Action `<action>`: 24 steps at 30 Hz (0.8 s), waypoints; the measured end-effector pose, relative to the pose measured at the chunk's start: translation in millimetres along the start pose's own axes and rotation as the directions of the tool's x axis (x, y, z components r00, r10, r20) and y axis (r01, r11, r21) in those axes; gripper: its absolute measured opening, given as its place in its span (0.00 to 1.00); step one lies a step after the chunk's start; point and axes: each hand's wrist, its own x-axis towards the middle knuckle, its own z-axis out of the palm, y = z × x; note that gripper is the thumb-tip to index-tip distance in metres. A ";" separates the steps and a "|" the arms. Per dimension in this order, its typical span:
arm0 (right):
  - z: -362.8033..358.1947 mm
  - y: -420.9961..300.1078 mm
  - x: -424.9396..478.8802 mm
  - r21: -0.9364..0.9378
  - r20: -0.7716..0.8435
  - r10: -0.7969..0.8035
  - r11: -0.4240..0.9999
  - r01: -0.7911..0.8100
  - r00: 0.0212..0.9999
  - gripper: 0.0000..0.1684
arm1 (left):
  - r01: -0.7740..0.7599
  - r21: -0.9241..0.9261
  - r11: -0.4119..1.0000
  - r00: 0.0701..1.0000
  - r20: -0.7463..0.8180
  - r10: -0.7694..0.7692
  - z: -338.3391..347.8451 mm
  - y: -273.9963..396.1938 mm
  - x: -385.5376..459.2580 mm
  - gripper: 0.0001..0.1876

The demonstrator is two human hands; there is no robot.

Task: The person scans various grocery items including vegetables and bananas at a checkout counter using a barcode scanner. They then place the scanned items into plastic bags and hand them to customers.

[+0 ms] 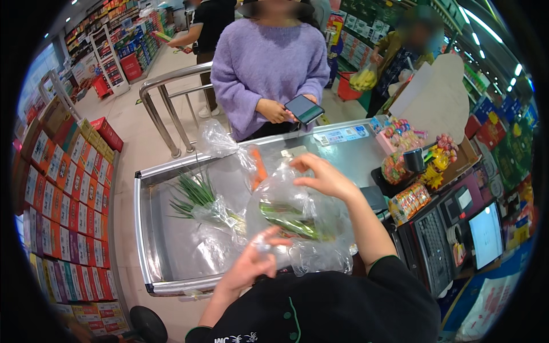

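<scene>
On the metal checkout counter (206, 253) lies a clear plastic bag of long green vegetables (296, 218). My right hand (319, 176) is over the far side of this bag, fingers curved and apart. Near the bag's left side, my left hand (257, 257) is raised with its fingers spread, slightly blurred; whether a finger touches the plastic is unclear. To the left rests a bunch of green onions (199, 195), its lower part wrapped in clear plastic. Behind the large bag are a knotted clear bag (221, 141) and an orange item, likely carrots (258, 169), under plastic.
A person in a purple sweater (272, 64) stands across the counter, holding a smartphone (304, 109). Candy containers (399, 167), a keyboard (433, 244) and a lit monitor (486, 235) are at the right. A steel railing (165, 103) stands beyond the counter; stacked cartons (68, 184) line the left.
</scene>
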 end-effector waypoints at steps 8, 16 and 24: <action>120.8 35.9 142.9 -0.255 -0.075 0.200 0.943 -0.213 0.977 0.50 | 0.087 0.173 0.981 0.995 0.029 -0.094 11.4 -7.3 3.4 0.32; 215.4 113.3 166.5 -0.301 0.081 0.377 0.892 -0.338 0.923 0.32 | 0.080 -0.007 0.997 0.928 -0.364 -0.077 -7.5 -34.7 -22.2 0.20; 137.3 57.0 170.1 0.503 -0.133 0.178 0.860 -0.088 0.975 0.11 | -0.078 -0.093 0.993 0.850 -0.526 0.018 -5.1 -37.8 -15.7 0.16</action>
